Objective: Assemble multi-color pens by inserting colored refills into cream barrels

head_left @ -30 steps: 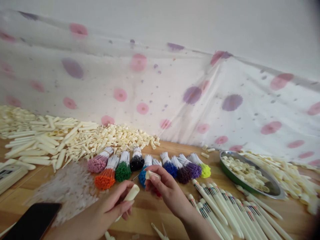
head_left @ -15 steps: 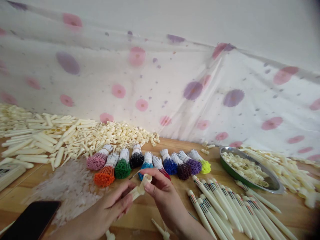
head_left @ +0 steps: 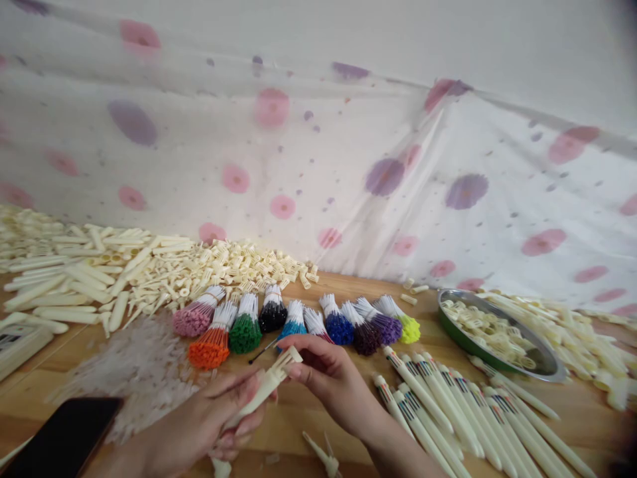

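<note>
Pale wall (head_left: pixel 448 40) at back, spotted plastic sheet (head_left: pixel 308 159) hung across it, creased right of center. Wood-grain table (head_left: pixel 286 428) below, crowded.

Big left pile (head_left: pixel 74 279): cream tubes at the outside, small slotted parts toward the middle. Second pile (head_left: pixel 572 338) of cream pieces far right, against the sheet. Finished-looking pens (head_left: pixel 448 405), colored sliders at the top ends, laid slanting near right. Oval green tray (head_left: pixel 460 342) behind them, silver rim, loaded with small cream parts. Heap of clear bits (head_left: pixel 139 372) front left, dark phone (head_left: pixel 64 435) lying at its edge.

Ten refill bundles (head_left: pixel 243 332) across mid-table, pink to yellow. They sit right behind the work; right hand overlaps the light blue and red ones.

Left hand (head_left: pixel 209 411) is wrapped round a cream barrel (head_left: pixel 259 398), above the table, tilted up to the right. Right hand (head_left: pixel 328 378) pinches the slotted sleeve (head_left: pixel 286 362) at its upper end. Sleeve is cream too, long slots; can't tell how deep it's seated.
</note>
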Demonstrator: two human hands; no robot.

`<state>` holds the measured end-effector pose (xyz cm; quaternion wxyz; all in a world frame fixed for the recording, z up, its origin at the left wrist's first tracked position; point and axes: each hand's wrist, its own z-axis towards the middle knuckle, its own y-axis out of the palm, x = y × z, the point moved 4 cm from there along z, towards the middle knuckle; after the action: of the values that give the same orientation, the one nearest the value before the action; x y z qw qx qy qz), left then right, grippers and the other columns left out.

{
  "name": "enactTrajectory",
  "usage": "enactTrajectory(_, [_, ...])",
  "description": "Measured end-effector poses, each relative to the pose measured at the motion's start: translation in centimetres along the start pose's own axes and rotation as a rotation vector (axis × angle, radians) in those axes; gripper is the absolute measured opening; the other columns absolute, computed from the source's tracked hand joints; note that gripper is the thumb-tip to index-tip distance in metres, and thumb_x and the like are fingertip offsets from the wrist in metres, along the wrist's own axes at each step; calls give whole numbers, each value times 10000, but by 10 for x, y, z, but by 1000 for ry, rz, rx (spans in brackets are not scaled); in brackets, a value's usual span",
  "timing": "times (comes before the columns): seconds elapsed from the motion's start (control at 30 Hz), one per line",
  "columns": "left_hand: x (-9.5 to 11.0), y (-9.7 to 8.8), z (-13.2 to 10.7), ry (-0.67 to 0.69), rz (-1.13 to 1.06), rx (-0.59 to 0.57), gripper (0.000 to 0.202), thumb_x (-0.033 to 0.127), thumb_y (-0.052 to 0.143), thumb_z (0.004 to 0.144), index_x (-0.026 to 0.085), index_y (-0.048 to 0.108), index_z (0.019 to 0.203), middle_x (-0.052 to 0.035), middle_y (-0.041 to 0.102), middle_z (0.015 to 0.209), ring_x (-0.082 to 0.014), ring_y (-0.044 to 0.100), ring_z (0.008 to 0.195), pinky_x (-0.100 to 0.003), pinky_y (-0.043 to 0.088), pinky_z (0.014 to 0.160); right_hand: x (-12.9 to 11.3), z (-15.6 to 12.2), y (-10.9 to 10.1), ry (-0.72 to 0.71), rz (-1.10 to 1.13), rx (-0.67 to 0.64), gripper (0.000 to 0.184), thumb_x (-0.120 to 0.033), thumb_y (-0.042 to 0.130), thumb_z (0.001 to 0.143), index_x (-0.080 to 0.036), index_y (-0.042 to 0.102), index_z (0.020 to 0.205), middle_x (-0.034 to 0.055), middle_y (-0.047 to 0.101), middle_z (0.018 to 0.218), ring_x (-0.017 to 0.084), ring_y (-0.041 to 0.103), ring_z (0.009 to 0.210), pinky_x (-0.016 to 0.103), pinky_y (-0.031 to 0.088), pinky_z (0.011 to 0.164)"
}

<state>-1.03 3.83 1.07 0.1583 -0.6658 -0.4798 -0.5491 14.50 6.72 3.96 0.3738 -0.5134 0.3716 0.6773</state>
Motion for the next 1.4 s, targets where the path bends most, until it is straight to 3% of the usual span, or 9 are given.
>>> enactTrajectory(0.33, [-5,29,1,-242,-631,-386,316,370,748,680,145,528,695,129,293,403,-7,31,335,-99,20,290,-27,-4,-5,-110,-305,-169,145,-334,603,841,-205,662,870,19,601,787,152,538,753,255,430,709])
enactTrajectory(0.5, [-10,30,4,-215,-521,-247,390,495,720,663,156,558,770,127,312,426,-14,74,349,-114,39,306,-22,-3,-11,-78,-633,-174,309,-427,517,875,-175,564,702,-15,486,623,122,445,595,228,348,552])
enactTrajectory(0.73, [-13,16,6,-64,7,100,573,708,631,577,185,548,794,92,440,532,-30,277,425,-155,159,401,-12,-3,-14,54,-860,-86,512,-500,396,896,-192,325,493,-61,244,503,83,237,472,233,188,441])
enactTrajectory(0.9, [-13,12,7,-245,-217,-36,501,638,672,593,187,518,747,139,278,442,-31,66,389,-161,28,363,-20,-6,-7,-89,-774,-185,271,-433,409,918,-191,532,929,4,523,752,133,463,653,232,355,594])
enactTrajectory(1.0, [-19,13,7,-328,-253,-120,473,630,656,608,196,527,745,136,227,444,-49,44,394,-161,36,350,-13,-5,-2,-63,-791,-188,264,-408,379,929,-198,494,819,-5,496,699,127,447,611,227,344,559])
enactTrajectory(1.17, [-8,11,7,30,227,343,310,514,686,650,229,567,678,38,471,615,-112,374,543,-191,245,432,12,1,-7,153,-887,-63,392,-408,390,919,-196,399,591,-55,346,519,94,321,487,223,236,458])
enactTrajectory(1.23, [-7,15,5,-55,173,288,322,544,629,688,231,553,690,60,415,556,-95,302,469,-187,196,403,10,1,-5,39,-853,-90,357,-424,396,918,-188,471,661,-30,434,590,107,389,545,220,289,499])
enactTrajectory(1.33, [-13,20,3,-335,22,22,386,590,467,776,222,519,671,109,225,428,-72,68,369,-186,69,348,-2,-4,4,-267,-848,-157,352,-409,329,939,-186,503,728,11,480,685,132,439,625,240,325,579])
enactTrajectory(1.4, [-16,17,4,-363,76,-9,410,586,405,804,222,505,643,113,196,406,-73,42,352,-189,66,327,-2,-5,6,-269,-890,-120,407,-397,280,944,-197,442,629,-8,413,603,123,395,558,243,290,540])
